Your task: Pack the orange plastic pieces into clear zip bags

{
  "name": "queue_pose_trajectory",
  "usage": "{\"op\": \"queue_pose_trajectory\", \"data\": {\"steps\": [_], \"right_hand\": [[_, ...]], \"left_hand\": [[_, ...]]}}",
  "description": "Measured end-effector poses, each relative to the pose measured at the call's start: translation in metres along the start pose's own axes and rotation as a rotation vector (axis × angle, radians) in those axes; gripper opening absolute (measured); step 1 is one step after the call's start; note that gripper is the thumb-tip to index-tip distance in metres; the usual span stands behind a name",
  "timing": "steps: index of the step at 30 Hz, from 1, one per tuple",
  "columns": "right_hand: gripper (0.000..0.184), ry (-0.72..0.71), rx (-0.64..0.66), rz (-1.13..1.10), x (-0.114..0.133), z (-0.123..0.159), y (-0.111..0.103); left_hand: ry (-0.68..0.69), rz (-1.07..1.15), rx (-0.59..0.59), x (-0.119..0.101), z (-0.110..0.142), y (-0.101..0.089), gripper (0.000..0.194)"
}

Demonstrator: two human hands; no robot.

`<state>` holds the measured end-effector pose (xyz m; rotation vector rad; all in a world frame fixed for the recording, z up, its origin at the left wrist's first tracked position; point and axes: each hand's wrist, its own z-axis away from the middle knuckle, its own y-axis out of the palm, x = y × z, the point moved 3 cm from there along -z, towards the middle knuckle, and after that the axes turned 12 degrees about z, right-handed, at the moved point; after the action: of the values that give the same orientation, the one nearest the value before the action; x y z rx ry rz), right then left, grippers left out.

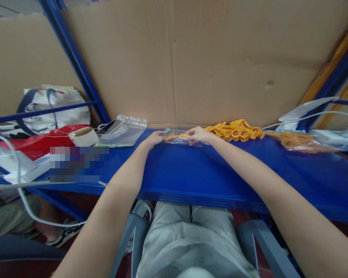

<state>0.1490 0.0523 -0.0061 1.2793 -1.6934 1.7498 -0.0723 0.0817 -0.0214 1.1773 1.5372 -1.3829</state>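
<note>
From here the clear bag (183,141) with an orange piece (174,136) lies sideways near the tabletop's (185,173) back, right between both hands: left hand (156,139) fingers pinching one end, right hand (201,136) fingers gripping the other, neither really nearer.

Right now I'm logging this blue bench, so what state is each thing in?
Small clear plastic bag: held by left hand and right hand, orange piece inside; closure unclear.
Hollow orange plastic pieces: loose, heaped.
Larger clear plastic bag, right: lying down, orange contents; seal unclear.
Clear plastic bagging, left: lying flat.
White fabric bag with navy handles: rumpled.
</note>
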Motion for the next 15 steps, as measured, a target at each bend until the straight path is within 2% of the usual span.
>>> {"op": "queue_pose_trajectory", "data": {"steps": [3, 8, 12, 15], "right_hand": [[0.017, -0.002, 0.024, -0.011, -0.003, 0.0, -0.002], [0.017, 0.04, -0.065, -0.011, -0.007, -0.006, 0.002], [0.02, 0.038, -0.063, -0.029, -0.005, -0.008, 0.01], [0.022, 0.034, -0.066, -0.046, -0.005, -0.006, 0.012]], "left_hand": [[-0.023, 0.068, 0.047, -0.001, 0.001, 0.003, 0.031], [0.0, 0.032, 0.013, -0.003, 0.001, 0.003, 0.031], [0.161, -0.15, -0.046, -0.009, 0.002, 0.006, 0.023], [0.303, -0.244, 0.048, -0.018, 0.006, 0.018, 0.019]]}}
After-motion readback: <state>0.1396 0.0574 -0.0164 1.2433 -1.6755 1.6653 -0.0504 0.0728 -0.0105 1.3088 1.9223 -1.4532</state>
